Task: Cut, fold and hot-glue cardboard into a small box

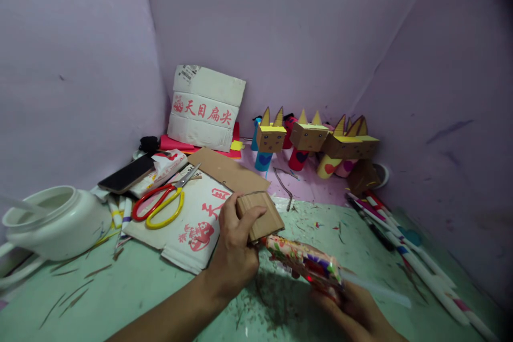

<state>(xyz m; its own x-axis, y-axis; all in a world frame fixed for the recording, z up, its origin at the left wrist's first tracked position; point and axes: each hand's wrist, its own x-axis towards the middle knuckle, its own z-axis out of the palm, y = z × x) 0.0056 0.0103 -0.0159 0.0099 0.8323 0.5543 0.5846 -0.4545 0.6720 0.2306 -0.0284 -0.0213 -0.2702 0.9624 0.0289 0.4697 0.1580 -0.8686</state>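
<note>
My left hand grips a small brown cardboard box, thumb across its face and fingers behind. In my right hand is a patterned glue gun, its handle wrapped by my fingers and a small red light glowing on it. A clear glue stick juts from its rear. The gun's nozzle is at the box's lower edge; whether it touches cannot be made out. Left of my left hand, scissors with red and yellow handles lie on a printed white cardboard sheet.
Several cardboard-headed figures with pointed ears stand along the back. A white pot stands at left, near a black phone. White cardboard leans on the wall. Markers lie at right. Twigs and scraps dot the green tabletop.
</note>
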